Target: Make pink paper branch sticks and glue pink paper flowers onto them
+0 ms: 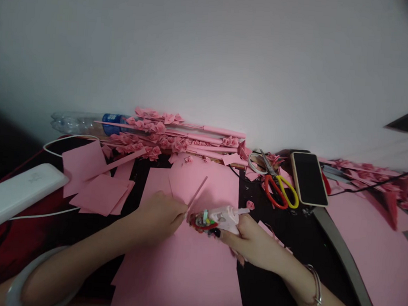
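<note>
Over the middle of the table, my left hand (163, 215) is closed in a pinch on a thin pink paper strip (197, 191), which slants up to the right. My right hand (253, 242) grips a white hot glue gun (224, 218), with a glue stick (243, 211) poking out of its back end. The gun's front end has coloured bits on it and points left, close to my left fingertips; whether it touches the strip I cannot tell. Beneath both hands lie large pink paper sheets (184, 277).
Pink paper flowers (180, 144) on stems lie along the wall beside a plastic bottle (76, 123). Cut pink squares (103, 192) and a white power bank-like box (19, 196) are left. Scissors (278, 188), a phone (310, 179) and more pink sheets (372, 248) are right.
</note>
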Tool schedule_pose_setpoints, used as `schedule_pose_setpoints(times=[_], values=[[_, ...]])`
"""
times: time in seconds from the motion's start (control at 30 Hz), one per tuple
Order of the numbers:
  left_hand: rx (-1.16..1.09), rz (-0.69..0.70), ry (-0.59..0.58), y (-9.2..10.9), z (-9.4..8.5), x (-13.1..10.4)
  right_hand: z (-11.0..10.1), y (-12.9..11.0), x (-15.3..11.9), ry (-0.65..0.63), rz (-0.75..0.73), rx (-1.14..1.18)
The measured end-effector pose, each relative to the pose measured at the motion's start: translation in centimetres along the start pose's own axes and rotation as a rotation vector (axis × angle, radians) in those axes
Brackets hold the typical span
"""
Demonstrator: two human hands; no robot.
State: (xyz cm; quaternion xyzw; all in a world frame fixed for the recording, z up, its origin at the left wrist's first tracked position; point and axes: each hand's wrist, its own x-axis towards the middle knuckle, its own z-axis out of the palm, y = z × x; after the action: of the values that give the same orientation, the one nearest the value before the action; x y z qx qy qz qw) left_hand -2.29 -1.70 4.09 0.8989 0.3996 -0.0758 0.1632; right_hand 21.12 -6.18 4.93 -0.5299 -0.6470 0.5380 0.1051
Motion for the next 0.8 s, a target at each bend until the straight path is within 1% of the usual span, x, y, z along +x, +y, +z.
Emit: schedule_pose_setpoints(times=[0.1, 0.23, 0.5, 0.67, 0.8], values=[[-0.037, 0.014, 0.028, -0.25, 0.11, 0.06, 0.44, -0.12, -0.1, -0.031, -0.059, 0.028], [-0.075, 0.011, 0.054, -0.49, 0.34, 0.1, 0.87, -0.42, -0.19, -0.022, -0.101, 0.0], [-0.043, 0.022, 0.035, -0.5, 0.5, 0.05, 1.0, -0.83, -0.4, -0.018, -0.125, -0.042], [-0.051, 0.013, 0.024, -0.48, 0.53, 0.02, 0.7, -0.42, -0.14, 0.025, -0.107, -0.058], [-0.062, 0.008, 0.023, -0.45, 0.49, 0.03, 0.2, 0.14, 0.23, 0.098, -0.076, -0.124]])
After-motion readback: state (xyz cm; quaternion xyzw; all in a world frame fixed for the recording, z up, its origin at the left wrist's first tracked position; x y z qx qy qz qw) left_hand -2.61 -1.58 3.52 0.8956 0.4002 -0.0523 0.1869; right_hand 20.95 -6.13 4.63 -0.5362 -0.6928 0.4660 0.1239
